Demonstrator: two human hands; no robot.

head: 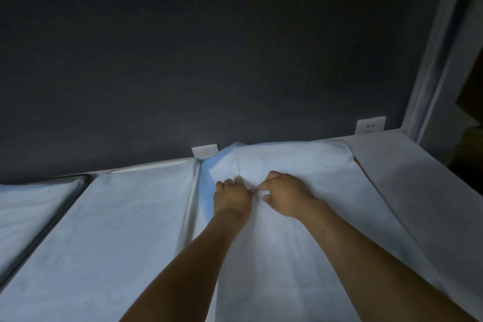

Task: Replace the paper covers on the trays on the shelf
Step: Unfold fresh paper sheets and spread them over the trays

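Light low, detail soft. Both forearms cut off by the bottom edge.

Fingertips of the left hand point(231, 197) are tucked under its knuckles and hidden. The fingers are curled down together into a wrinkle of the white paper cover point(287, 256). They appear to grip it.

Right hand point(286, 195), just beside at 3 o'clock: forefinger stretched toward the left hand, thumb below it, other fingers bent. Cannot tell whether forefinger and thumb pinch the paper or only press it. Both wrists straight, palms down.

The cover lies over a tray at centre frame, rumpled at its far end. A blue sheet point(205, 185) shows under it along the 9 o'clock edge; the tray itself is hidden.

At 9 o'clock is a neighbouring covered tray point(117, 217), and beyond it a dark-rimmed tray point(60, 219), partly out of frame.

At 3 o'clock is bare white shelf point(418, 178). Two wall sockets point(369, 125) are half hidden behind the shelf's back edge.
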